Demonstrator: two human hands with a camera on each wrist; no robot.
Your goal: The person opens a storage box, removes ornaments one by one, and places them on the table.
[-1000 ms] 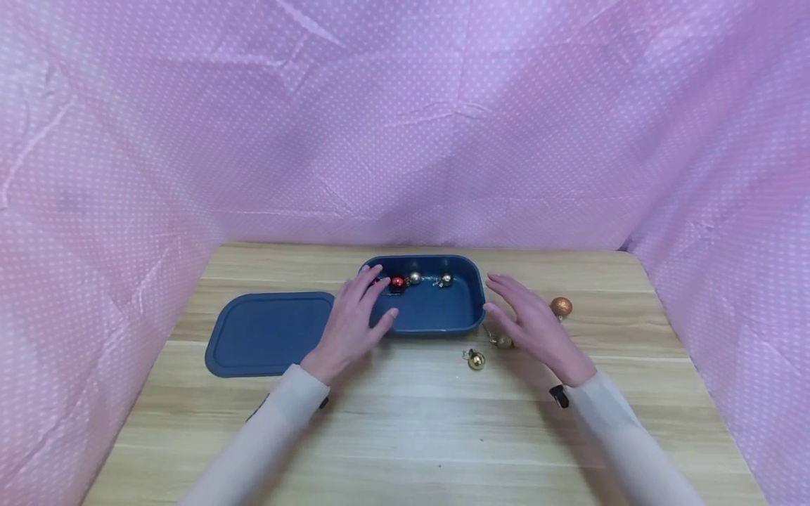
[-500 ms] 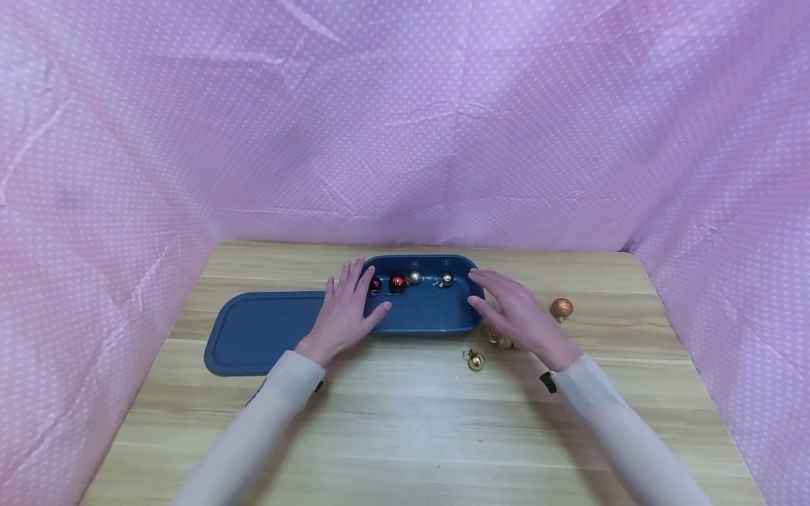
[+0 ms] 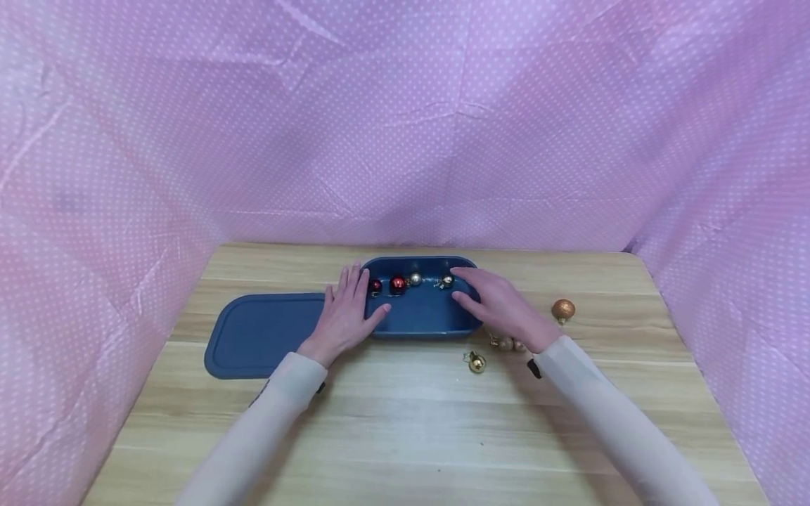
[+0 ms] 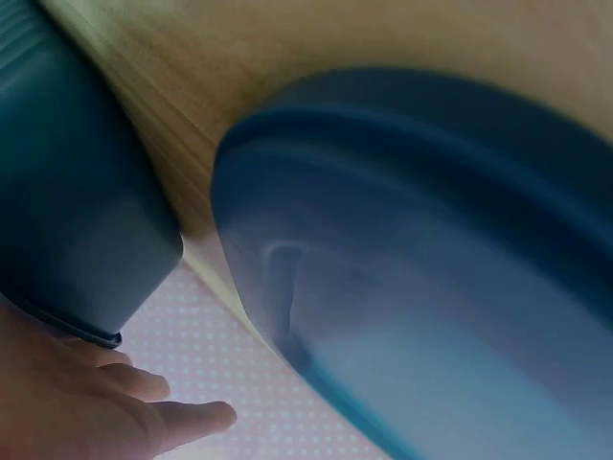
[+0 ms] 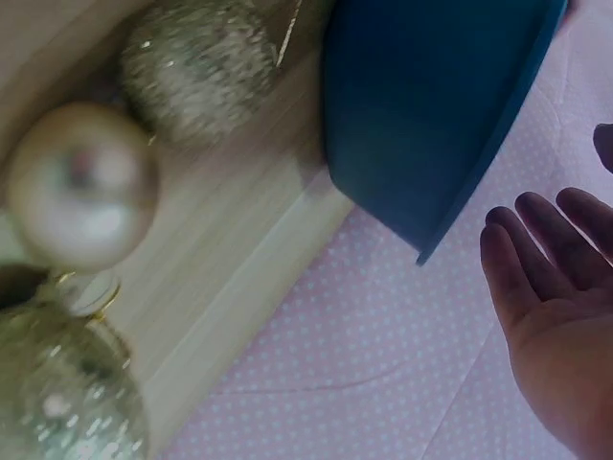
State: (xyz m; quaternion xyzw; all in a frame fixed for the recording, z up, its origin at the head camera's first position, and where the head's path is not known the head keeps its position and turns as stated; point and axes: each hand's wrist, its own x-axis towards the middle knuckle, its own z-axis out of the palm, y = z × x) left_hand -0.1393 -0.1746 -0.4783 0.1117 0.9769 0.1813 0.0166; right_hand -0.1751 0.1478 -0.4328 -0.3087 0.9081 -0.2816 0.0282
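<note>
At frame centre, a flat, released left hand (image 3: pixel 344 313) steadies the blue container (image 3: pixel 422 320) on the table (image 3: pixel 405 414) while the right hand (image 3: pixel 500 309), fingers relaxed and empty, hovers over its right end, apparently mid-loading baubles; gold bauble (image 3: pixel 476 361) awaits pinching.

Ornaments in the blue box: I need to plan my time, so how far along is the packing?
Four small balls already lie in the blue box. Both hands are at it: left hand on its left end, right hand over its right end, holding nothing. Left: balls on the table, including an orange ball, and the lid lying aside.
</note>
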